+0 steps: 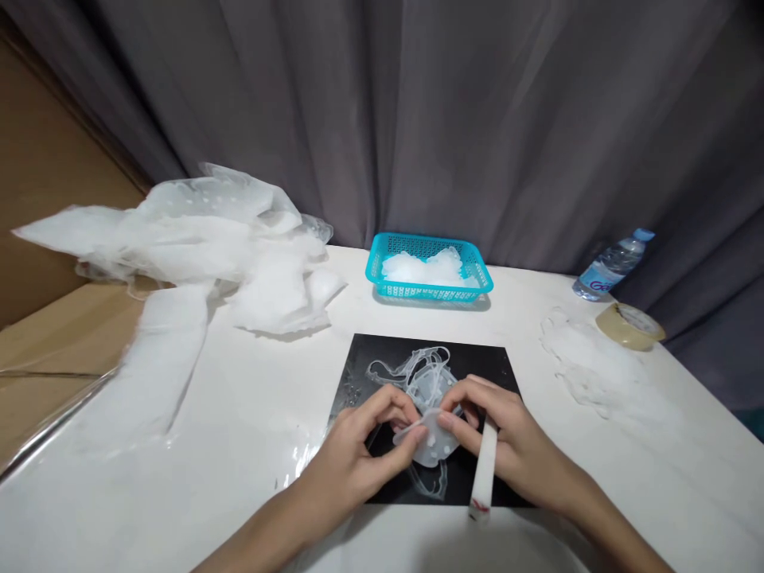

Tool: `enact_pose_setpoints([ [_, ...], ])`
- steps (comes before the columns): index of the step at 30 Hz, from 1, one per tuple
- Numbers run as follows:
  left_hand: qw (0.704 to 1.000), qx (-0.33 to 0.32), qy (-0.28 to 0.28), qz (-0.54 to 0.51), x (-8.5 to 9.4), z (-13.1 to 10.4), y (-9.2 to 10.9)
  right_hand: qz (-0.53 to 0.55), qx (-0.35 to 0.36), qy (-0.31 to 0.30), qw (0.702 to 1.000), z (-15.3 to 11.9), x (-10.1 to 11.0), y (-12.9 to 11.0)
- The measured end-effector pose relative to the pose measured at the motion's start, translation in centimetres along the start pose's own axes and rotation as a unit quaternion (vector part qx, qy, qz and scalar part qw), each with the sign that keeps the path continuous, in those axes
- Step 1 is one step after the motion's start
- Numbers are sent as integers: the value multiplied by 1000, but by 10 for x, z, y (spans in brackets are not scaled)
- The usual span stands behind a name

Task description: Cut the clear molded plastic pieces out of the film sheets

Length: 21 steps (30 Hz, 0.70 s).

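A small translucent white piece with pale dots (438, 446) is pinched between both hands above a black mat (352, 382). My left hand (382, 446) grips its left edge with thumb and fingers. My right hand (501, 434) pinches its upper right edge and also holds a white stick (485, 465) in the palm, its reddish-marked end pointing down toward me. Just behind the fingers, a pale rounded piece with clear stringy trimmings (426, 374) lies on the mat.
A turquoise basket (430, 294) holding white pieces stands at the back. White sheets (203, 247) are heaped at left beside cardboard (48, 334). At right are a bottle (612, 267), a tape roll (629, 328) and a thin white material (602, 366).
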State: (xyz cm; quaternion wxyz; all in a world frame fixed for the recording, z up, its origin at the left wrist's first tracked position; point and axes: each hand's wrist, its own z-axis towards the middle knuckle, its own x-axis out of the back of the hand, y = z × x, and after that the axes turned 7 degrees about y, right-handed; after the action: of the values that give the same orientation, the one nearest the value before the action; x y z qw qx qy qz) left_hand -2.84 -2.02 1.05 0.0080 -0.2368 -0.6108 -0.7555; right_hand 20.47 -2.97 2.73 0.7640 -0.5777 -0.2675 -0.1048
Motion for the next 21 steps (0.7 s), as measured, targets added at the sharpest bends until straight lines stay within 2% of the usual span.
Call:
enact_pose_setpoints([
  [5, 998, 36, -4, -59, 3, 0, 1, -18, -2, -5, 1000, 1, -1, 4],
  [9, 997, 35, 13, -61, 5, 0, -2, -21, 4, 25, 999, 1, 0, 10],
  [12, 998, 19, 10, -59, 6, 0, -4, -11, 35, 40, 999, 1, -2, 9],
  [17, 998, 22, -26, -50, 6, 1, -3, 13, 103, 15, 995, 2, -7, 3],
  [21, 998, 13, -20, -51, 7, 0, -3, 9, 57, 0, 998, 3, -3, 2],
])
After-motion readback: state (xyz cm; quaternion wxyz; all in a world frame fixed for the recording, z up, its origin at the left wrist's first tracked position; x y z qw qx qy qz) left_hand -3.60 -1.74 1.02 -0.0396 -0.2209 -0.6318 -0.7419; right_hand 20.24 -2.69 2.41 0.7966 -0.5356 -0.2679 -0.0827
